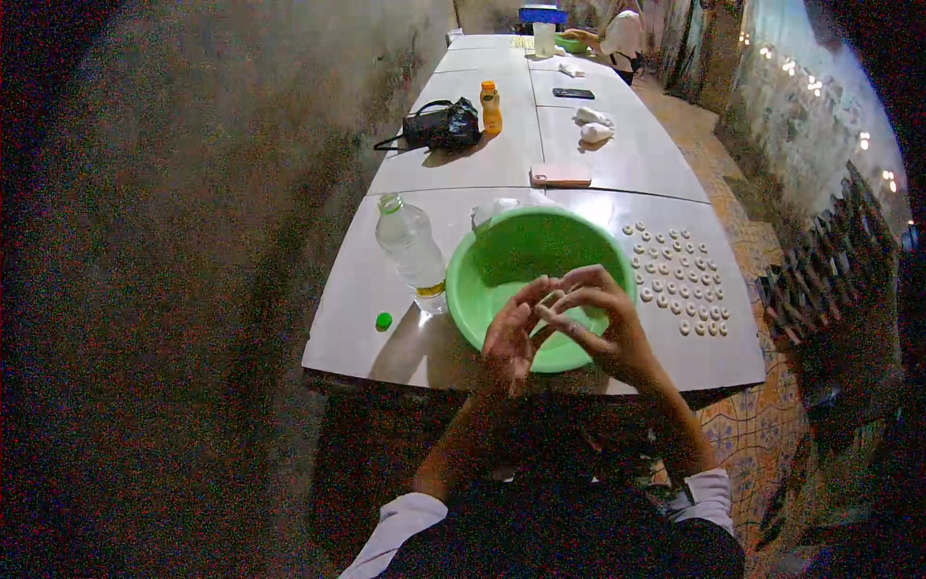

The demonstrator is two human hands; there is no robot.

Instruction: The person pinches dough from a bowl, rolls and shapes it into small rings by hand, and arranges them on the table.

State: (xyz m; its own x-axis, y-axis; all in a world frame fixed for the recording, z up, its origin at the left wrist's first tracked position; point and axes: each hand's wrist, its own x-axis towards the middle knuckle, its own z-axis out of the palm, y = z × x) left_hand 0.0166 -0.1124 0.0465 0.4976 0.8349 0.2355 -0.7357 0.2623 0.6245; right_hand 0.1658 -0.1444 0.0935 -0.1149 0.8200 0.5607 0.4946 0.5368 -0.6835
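Two bare hands come up from the bottom of the frame, and we've got them meeting at centre, right over the green basin (516, 241). The left hand (509, 336) is cupped, fingers bent towards its partner; the right hand (617, 328) arches in from the other side, fingertips drawn close together. Is there a small pale piece between them? It looks that way to us, but the spot is too blurred, so we can't tell whether either hand is gripping anything.

Across to the right of the frame now, and there they are: dozens of small pale rings (667, 255) in loose rows on the white surface (338, 333), just beside the basin. Left of centre we see a clear bottle (410, 241) near the basin's rim, with a green cap (384, 321) lying below it.

Up towards the top we pick out a pink case (559, 176), a black bag (444, 127), an orange bottle (491, 111) and a dark phone (574, 94). And at the very top, right of centre, another person (622, 37) reaches over a second green basin (571, 44).
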